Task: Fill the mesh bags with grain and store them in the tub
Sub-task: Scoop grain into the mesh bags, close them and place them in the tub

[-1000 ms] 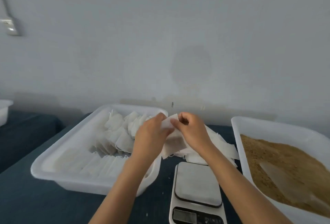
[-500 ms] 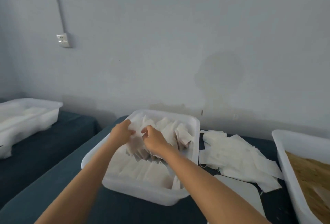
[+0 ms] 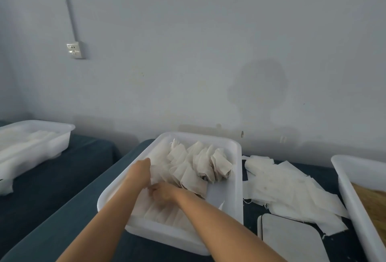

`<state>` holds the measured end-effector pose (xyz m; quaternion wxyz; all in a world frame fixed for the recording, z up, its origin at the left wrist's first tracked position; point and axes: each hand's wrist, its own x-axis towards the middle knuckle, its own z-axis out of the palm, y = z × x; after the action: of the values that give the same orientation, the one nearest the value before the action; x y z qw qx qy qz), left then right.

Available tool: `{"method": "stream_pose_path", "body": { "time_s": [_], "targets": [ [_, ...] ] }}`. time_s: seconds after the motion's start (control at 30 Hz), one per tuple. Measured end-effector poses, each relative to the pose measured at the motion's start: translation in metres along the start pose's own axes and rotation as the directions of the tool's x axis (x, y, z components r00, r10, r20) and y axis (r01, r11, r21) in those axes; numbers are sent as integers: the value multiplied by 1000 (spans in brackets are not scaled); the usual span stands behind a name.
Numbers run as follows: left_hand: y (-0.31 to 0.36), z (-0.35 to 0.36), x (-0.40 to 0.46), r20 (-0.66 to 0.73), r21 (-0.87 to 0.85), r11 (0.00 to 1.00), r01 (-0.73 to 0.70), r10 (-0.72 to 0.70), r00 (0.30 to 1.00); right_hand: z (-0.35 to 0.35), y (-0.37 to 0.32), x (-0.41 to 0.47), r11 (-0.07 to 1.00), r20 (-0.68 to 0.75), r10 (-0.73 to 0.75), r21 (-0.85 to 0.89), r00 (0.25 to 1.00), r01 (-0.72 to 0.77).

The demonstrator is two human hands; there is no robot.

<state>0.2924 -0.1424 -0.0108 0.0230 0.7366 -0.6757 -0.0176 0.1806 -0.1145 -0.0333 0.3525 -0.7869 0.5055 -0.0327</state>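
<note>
Tub [image 3: 237, 180] already part-stocked with filled bags [image 3: 200, 163]. Left hand [image 3: 140, 170] and right hand [image 3: 163, 192] down among them, grip apparently on one bag, blurred. Empty bags [image 3: 292, 190] heaped on tabletop, still to fill.

Hands: two, the left hand [image 3: 139, 170] and the right hand [image 3: 162, 192], both inside the middle tub
White tubs: three; the middle tub [image 3: 237, 180], a second tub [image 3: 60, 138] far left, a third tub [image 3: 346, 190] at the right edge
Tubs holding brown grain [image 3: 373, 199]: one, the right one
Filled mesh bags [image 3: 200, 165]: a packed cluster plus a row in the middle tub, too overlapped to count
Empty mesh bags [image 3: 292, 188]: one loose pile on the desk, too overlapped to count
Scales: one scale [image 3: 290, 238], partly in view
Desks: two dark-covered; the near desk [image 3: 62, 220] and a second desk [image 3: 87, 153] on the left
Wall sockets: one wall socket [image 3: 75, 49]
Cable ducts: one cable duct [image 3: 67, 5] running up from the socket
</note>
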Motion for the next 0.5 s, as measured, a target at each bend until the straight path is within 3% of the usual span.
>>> {"method": "stream_pose_path", "body": {
  "time_s": [0.1, 0.2, 0.33, 0.5],
  "targets": [
    [2, 1, -3, -51, 6, 1000, 7, -7, 999, 6, 1, 1, 997, 22, -32, -70, 999, 34],
    [7, 4, -6, -43, 121, 991, 52, -47, 998, 5, 1, -3, 981, 38, -104, -158, 994, 109],
    [12, 6, -4, -94, 219, 970, 103, -84, 992, -6, -2, -9, 976, 38, -91, -193, 995, 97],
    [21, -2, -11, -295, 327, 938, 112, -11, 955, -57, 13, -57, 983, -246, -182, -43, 952, 176]
  ]
}}
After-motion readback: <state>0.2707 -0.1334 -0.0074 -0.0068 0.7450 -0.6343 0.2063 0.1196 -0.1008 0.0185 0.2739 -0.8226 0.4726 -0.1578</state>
